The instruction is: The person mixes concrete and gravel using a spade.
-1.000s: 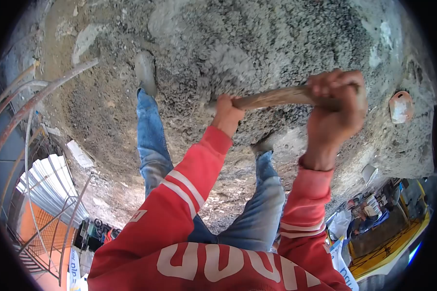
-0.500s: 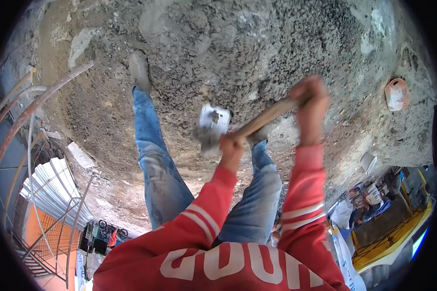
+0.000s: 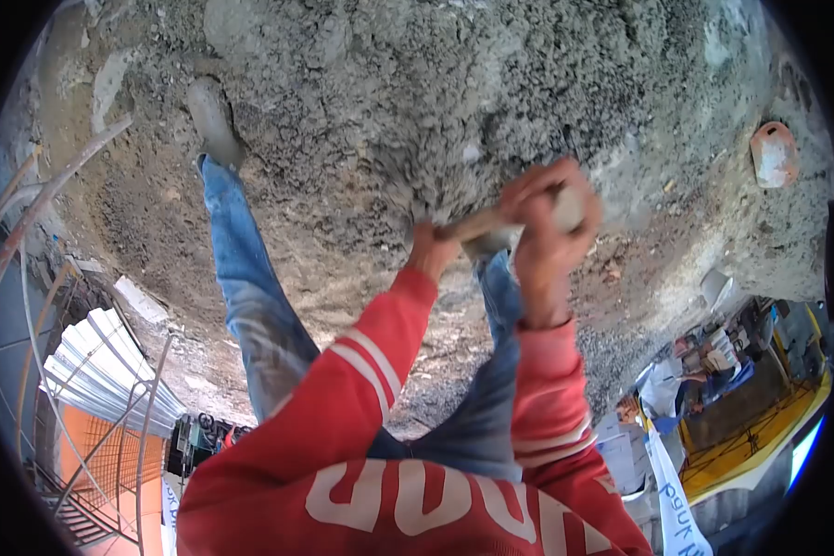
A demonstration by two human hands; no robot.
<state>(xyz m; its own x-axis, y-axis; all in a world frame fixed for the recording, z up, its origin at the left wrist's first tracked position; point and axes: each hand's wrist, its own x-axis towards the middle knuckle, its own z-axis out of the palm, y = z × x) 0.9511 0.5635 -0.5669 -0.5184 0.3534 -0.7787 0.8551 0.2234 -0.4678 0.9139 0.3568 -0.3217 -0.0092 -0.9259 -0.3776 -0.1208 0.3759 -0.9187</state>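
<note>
I look down at my own legs in blue jeans and at a mound of grey wet concrete mix (image 3: 491,83) on the ground. Both hands grip a wooden tool handle (image 3: 477,222). My left hand (image 3: 433,248) holds it low, toward the mix. My right hand (image 3: 547,218) is closed round its upper end. The tool's head is buried in the mix or hidden behind my hands. My left boot (image 3: 211,116) stands at the edge of the mound.
Bent steel rebar (image 3: 56,199) curves along the left edge. An orange rounded object (image 3: 774,153) lies at the right. Below the slab edge I see a corrugated roof (image 3: 102,361), an orange building and a street with a yellow vehicle (image 3: 760,445).
The metal tool head, lifted clear half a second ago, has gone down into the mix. Both hands moved closer together on the handle, and my view shifted left.
</note>
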